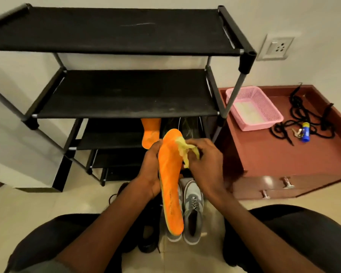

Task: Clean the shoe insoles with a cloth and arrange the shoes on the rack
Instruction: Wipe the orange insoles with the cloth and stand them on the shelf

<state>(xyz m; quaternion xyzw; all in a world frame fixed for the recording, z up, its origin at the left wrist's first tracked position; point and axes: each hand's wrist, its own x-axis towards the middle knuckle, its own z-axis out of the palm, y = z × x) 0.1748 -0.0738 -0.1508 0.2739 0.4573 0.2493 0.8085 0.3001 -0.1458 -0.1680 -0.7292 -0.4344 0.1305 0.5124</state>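
Between the person's knees, above the tiled floor, the left hand (150,172) grips an orange insole (170,184) by its left edge, fingers curled round it, holding it lengthwise with one end toward the rack and the other end near the body. Touching the far right part of that insole, a crumpled yellow cloth (186,151) is pinched in the right hand (205,164), whose fingers are bunched round it. Under the insole, on the floor, stands a pair of grey shoes (192,209), toes pointing near; just left of them lies a black shoe (149,233), partly hidden by the left forearm. Beyond the hands rises the black shoe rack (126,91) against the wall, its two upper shelves bare. On a lower shelf a second orange insole (150,133) lies, and to its right dark shoes (187,126) sit in shadow, hard to make out. To the right of the rack is a brown low cabinet (274,154); on its top sit a pink basket (254,107), a tangle of black laces (303,119), keys (296,133) and a small blue tube (305,133). A wall socket (277,48) is on the far right wall
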